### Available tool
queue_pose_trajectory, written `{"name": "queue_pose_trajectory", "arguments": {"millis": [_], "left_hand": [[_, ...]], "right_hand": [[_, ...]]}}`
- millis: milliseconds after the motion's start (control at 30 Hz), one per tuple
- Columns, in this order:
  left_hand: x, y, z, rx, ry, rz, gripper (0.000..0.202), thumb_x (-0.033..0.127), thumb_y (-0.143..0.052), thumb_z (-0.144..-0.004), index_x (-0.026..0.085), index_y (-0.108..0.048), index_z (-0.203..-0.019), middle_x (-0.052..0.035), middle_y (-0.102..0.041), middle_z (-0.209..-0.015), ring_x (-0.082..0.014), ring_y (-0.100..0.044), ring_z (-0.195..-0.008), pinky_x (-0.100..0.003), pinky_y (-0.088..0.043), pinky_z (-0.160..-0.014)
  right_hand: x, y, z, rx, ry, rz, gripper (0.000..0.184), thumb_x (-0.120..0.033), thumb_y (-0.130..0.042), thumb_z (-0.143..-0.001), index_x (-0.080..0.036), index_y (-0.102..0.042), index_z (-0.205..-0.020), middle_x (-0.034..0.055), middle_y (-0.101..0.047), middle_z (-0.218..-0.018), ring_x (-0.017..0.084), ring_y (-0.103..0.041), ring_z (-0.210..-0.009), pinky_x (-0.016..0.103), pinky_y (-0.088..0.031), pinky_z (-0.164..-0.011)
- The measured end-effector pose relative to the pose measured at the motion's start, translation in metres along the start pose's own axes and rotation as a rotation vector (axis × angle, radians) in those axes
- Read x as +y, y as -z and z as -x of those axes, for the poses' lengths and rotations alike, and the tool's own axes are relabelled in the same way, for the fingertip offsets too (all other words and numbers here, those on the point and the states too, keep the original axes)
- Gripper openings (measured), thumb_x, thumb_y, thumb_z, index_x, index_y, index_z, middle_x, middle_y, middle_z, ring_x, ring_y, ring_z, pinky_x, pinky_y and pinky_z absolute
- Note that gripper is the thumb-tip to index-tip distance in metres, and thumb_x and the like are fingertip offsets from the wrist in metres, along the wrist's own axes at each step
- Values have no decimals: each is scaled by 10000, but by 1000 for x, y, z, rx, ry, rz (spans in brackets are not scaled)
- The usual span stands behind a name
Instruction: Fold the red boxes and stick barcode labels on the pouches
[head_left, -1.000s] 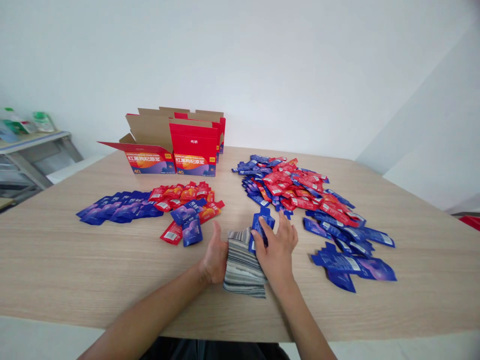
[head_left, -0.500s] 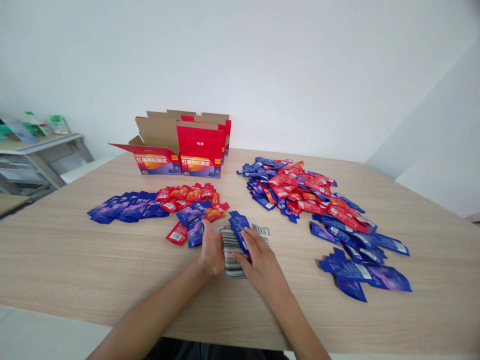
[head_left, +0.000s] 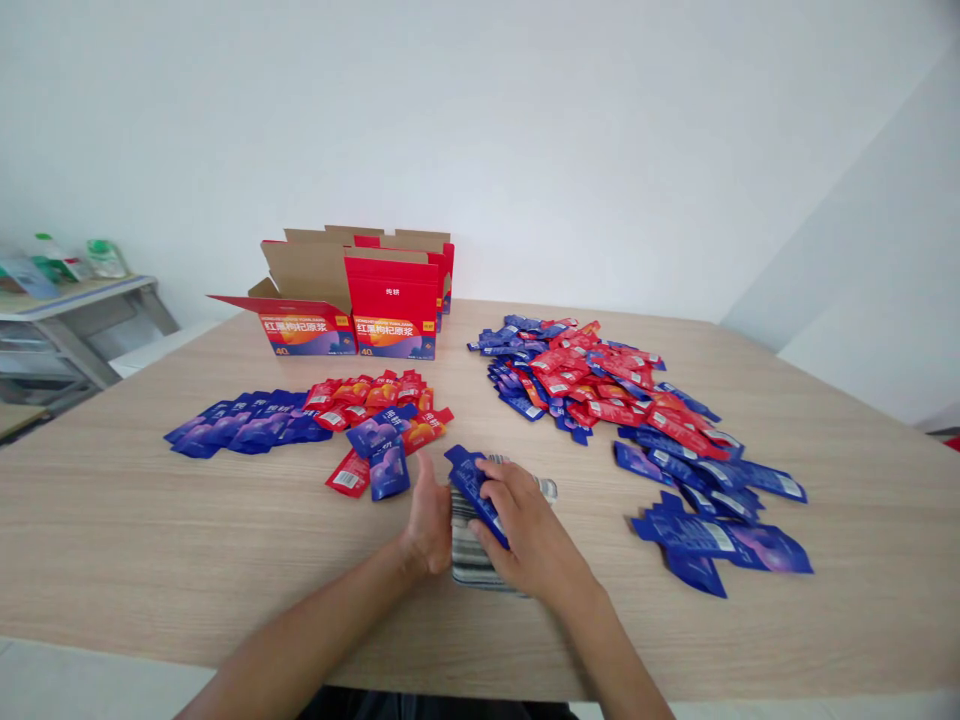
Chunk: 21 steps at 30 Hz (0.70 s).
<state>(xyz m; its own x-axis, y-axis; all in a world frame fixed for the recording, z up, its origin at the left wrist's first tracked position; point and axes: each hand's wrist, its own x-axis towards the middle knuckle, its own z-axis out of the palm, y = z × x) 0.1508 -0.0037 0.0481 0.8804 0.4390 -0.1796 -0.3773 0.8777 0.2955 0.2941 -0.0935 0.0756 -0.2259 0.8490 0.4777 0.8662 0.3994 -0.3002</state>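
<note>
A blue pouch (head_left: 472, 485) lies slantwise over a grey-striped folded cloth (head_left: 472, 555). My right hand (head_left: 525, 525) grips the pouch, thumb on its near side and fingers bent over its other edge, the palm above the cloth. My left hand (head_left: 431, 525) is closed at the cloth's left edge, its thumb pointing up and its other fingers hidden behind or under the cloth. Just beyond the left thumb are a loose blue pouch (head_left: 389, 470) and a red pouch (head_left: 349, 474), close to a group of red pouches (head_left: 367, 395).
Overlapping blue pouches (head_left: 251, 422) lie at the left. Open red cartons (head_left: 394, 300) stand at the back. A mixed heap of red and blue pouches (head_left: 600, 380) spreads across the right, with more blue pouches (head_left: 720, 540) nearer me. A side table (head_left: 82, 300) holds bottles.
Both hands have come slightly towards me with the striped cloth. The blue pouch has tilted further and its top end has shifted left. The view has swung slightly.
</note>
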Motion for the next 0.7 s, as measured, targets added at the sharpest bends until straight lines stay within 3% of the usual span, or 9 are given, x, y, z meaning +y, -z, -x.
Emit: {"name": "queue_pose_trajectory", "arguments": {"millis": [100, 167, 267, 333, 500, 600, 700], "left_hand": [[-3, 4, -2, -92, 15, -16, 1000, 929, -311, -784, 129, -614, -1301, -172, -665, -1294, -393, -526, -1313, -522, -284, -1162], [-1, 3, -4, -127, 29, -14, 1039, 949, -287, -764, 141, -588, -1344, -167, -637, -1345, -385, -485, -1356, -515, -252, -1179], [3, -2, -3, -97, 32, 1, 1078, 958, -211, -758, 142, -578, -1360, -167, -635, -1350, -380, -473, -1371, -506, -253, -1180], [3, -6, -2, -44, 27, 4, 1088, 951, -166, -769, 131, -591, -1343, -173, -657, -1313, -384, -496, -1352, -510, -273, -1170], [0, -11, 0, 24, -20, 6, 1128, 961, -153, -763, 85, -625, -1294, -209, -691, -1232, -397, -588, -1242, -522, -358, -1120], [0, -9, -4, 48, -93, -29, 1087, 948, -225, -777, 68, -648, -1255, -222, -717, -1160, -398, -640, -1162, -526, -421, -1068], [2, -5, -7, 72, -106, -82, 914, 847, -369, -851, 64, -670, -1216, -215, -742, -1083, -385, -681, -1088, -514, -468, -1020]], "right_hand": [[2, -6, -1, -52, 64, 61, 629, -218, -468, -979, -112, -252, -1560, 208, -307, -1616, 296, -259, -1513, 578, -327, -1192], [5, -11, 0, -72, 69, 86, 714, -217, -429, -998, -121, -80, -1613, 208, -230, -1645, 293, -188, -1535, 570, -330, -1194], [10, -13, 3, -105, 72, 52, 730, -241, -405, -1019, -146, -6, -1623, 194, -208, -1652, 281, -194, -1534, 554, -331, -1198], [12, -10, 4, -134, 69, 6, 707, -259, -398, -1028, -141, -37, -1623, 183, -241, -1643, 260, -230, -1526, 526, -335, -1203], [3, 3, 4, -216, 0, -20, 606, -237, -429, -1002, -91, -288, -1573, 177, -336, -1609, 245, -313, -1496, 480, -337, -1210], [-10, 14, 1, -291, -86, 10, 562, -201, -459, -963, -81, -417, -1511, 186, -424, -1561, 270, -413, -1440, 477, -375, -1184], [-24, 23, -1, -350, -143, 26, 530, -190, -522, -910, -104, -528, -1433, 173, -512, -1499, 286, -505, -1361, 465, -402, -1160]]}}
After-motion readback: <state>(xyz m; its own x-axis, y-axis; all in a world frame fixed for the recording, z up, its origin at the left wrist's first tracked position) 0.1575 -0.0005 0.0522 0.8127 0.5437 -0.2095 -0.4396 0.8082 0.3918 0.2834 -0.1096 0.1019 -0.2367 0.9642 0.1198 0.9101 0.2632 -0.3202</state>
